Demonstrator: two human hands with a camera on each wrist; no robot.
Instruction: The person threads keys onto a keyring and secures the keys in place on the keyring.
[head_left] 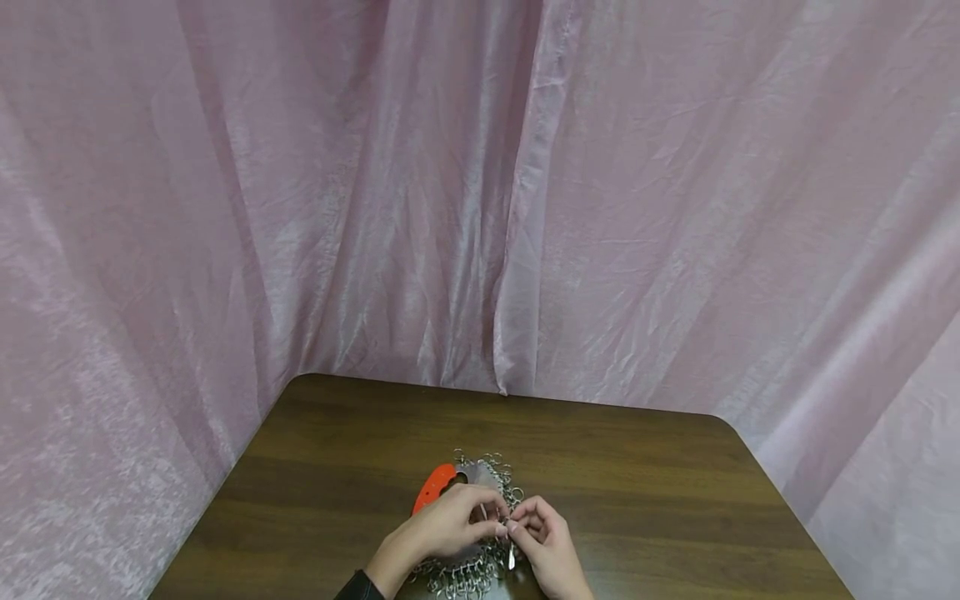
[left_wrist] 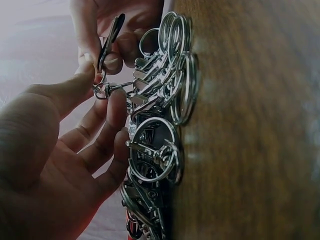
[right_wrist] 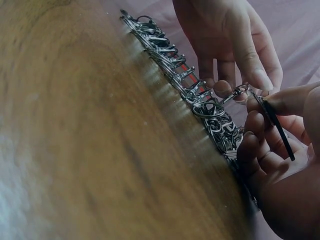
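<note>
Several metal key rings (left_wrist: 155, 150) with swivel clasps hang along the edge of a grey plate (head_left: 480, 477) that has an orange-red curved part (head_left: 435, 487). My left hand (head_left: 457, 521) reaches over the plate and pinches a small swivel clasp (left_wrist: 106, 90) between thumb and fingers. Close against it, my right hand (head_left: 547, 542) pinches a slim, flat, dark-and-silver piece (right_wrist: 280, 130) beside the clasp's ring. The fingertips of both hands nearly meet there. What kind of thing the slim piece is, I cannot tell. My left hand hides part of the plate.
The bunch lies near the front of a brown wooden table (head_left: 637, 467) with rounded far corners. Pink curtains (head_left: 675, 208) hang behind the table and at its sides. A dark sleeve cuff (head_left: 360, 587) shows at my left wrist.
</note>
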